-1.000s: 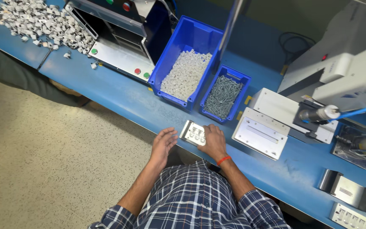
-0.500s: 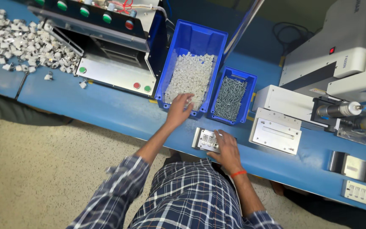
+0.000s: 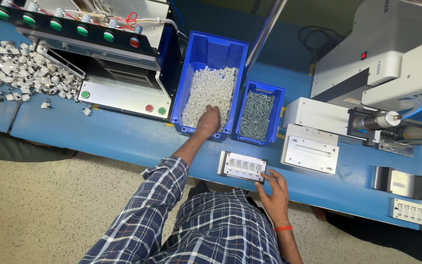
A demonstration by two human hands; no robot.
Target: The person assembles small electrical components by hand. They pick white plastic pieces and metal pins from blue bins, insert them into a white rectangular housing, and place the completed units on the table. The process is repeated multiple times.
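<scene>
Two hands work: left hand [image 3: 209, 120], fingers curled into white parts in the large blue bin [image 3: 211, 54] at twelve o'clock, should pinch one; right hand [image 3: 272, 188], open-fingered, steadies the white fixture [image 3: 242, 165].

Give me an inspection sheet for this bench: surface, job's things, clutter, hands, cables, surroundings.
Surface: blue bench, worn at the near edge.
Job's things: large bin of white parts; white fixture with a row of slots.
Clutter: small bin of screws; loose white parts far left; second fixture.
Hands: left hand in the parts, grip hidden; right hand fingertips on the fixture.
Cables: red and white wires on the button box; black cable.
Surroundings: speckled floor; white machine.
</scene>
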